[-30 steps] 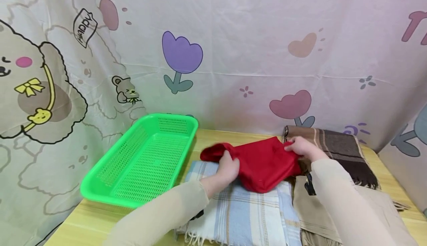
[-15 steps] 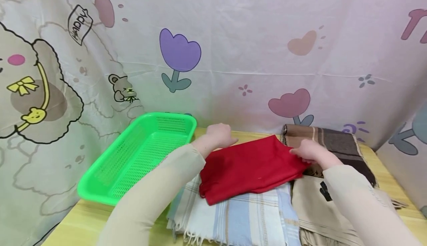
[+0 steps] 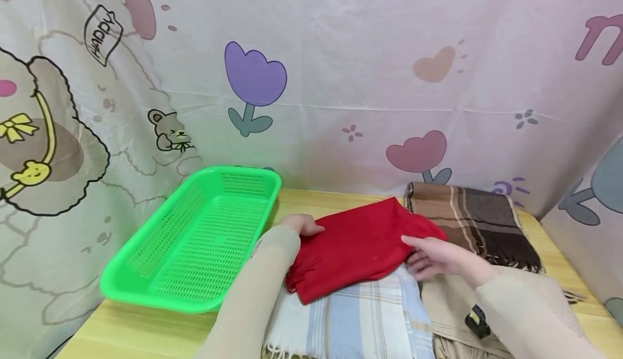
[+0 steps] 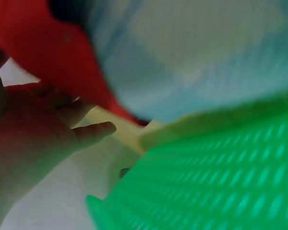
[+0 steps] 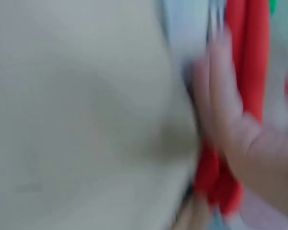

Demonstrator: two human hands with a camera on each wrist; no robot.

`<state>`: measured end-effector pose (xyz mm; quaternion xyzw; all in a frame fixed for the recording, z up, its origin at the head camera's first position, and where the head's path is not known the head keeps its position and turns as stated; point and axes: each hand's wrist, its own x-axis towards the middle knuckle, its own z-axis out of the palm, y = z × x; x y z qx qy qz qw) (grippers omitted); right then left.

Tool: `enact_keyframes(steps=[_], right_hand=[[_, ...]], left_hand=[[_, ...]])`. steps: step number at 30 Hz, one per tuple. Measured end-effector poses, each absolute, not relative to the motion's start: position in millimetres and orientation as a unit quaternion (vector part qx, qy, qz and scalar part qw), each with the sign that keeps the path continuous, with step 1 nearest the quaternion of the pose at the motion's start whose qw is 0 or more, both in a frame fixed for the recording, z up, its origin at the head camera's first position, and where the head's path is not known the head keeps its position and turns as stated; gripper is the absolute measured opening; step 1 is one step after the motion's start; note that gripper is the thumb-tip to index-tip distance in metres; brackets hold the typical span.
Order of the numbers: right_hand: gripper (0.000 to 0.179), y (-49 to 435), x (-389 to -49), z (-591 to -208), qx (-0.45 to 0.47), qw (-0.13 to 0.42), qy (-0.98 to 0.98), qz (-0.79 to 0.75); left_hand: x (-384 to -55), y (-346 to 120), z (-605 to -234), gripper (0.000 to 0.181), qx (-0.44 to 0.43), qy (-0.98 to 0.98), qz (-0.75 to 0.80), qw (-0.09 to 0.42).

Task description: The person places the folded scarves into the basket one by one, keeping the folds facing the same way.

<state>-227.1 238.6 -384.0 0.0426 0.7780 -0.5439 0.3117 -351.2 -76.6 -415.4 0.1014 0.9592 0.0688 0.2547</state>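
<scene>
A folded red scarf point(image 3: 357, 245) with a fringed left end lies on a blue-and-white plaid scarf point(image 3: 336, 316). At its left edge is my left hand point(image 3: 299, 224), thumb above the cloth, the other fingers mostly hidden in the head view. The left wrist view shows that hand's point(image 4: 43, 115) extended fingers against the red cloth. My right hand point(image 3: 438, 256) is by the right edge, thumb over the red scarf and fingers spread lower down. In the blurred right wrist view, the right hand's point(image 5: 230, 110) straight fingers lie alongside the red folds.
A green perforated plastic basket point(image 3: 109, 280) stands left of the scarves on the wooden table point(image 3: 141, 332). On the right are a beige scarf point(image 3: 443, 305) and a folded brown plaid scarf point(image 3: 467, 215). A printed curtain point(image 3: 311, 78) hangs behind.
The bunched left part of the red scarf has been spread flat. My left hand rose over its far left side, then came down to the left edge. My right hand released the right corner.
</scene>
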Motion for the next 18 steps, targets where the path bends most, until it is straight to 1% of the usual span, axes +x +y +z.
enact_keyframes(steps=[1, 2, 4, 5, 7, 8, 11, 12, 16, 18], right_hand=[[0.07, 232, -226, -386, 0.06, 0.289, 0.753, -0.587], [0.071, 225, -226, -388, 0.075, 0.266, 0.728, -0.627], [0.071, 212, -225, -392, 0.102, 0.223, 0.678, -0.692], [0.07, 207, -225, -393, 0.111, 0.203, 0.66, -0.715], [0.068, 200, -225, -396, 0.125, 0.17, 0.635, -0.743], [0.067, 197, -225, -398, 0.134, 0.155, 0.632, -0.748], [0.065, 194, -224, -403, 0.164, 0.117, 0.641, -0.74], [0.063, 194, -224, -405, 0.173, 0.105, 0.652, -0.731], [0.042, 192, -224, -408, 0.186, 0.05, 0.714, -0.673], [0.037, 191, -225, -407, 0.18, 0.033, 0.737, -0.651]], left_hand=[[-350, -79, -417, 0.054, 0.099, 0.963, 0.068, 0.242], [-352, -81, -421, 0.054, 0.093, 0.965, 0.071, 0.233], [-352, -83, -422, 0.049, 0.084, 0.969, 0.077, 0.218], [-358, -87, -429, 0.051, 0.101, 0.97, 0.079, 0.206], [-353, -86, -424, 0.046, 0.105, 0.971, 0.081, 0.201], [-355, -85, -424, 0.041, 0.105, 0.969, 0.09, 0.206], [-339, -84, -408, 0.033, 0.101, 0.969, 0.109, 0.197], [-327, -80, -395, 0.027, 0.085, 0.97, 0.113, 0.196], [-315, -80, -379, 0.028, 0.095, 0.975, 0.124, 0.159], [-312, -80, -372, 0.031, 0.106, 0.976, 0.124, 0.145]])
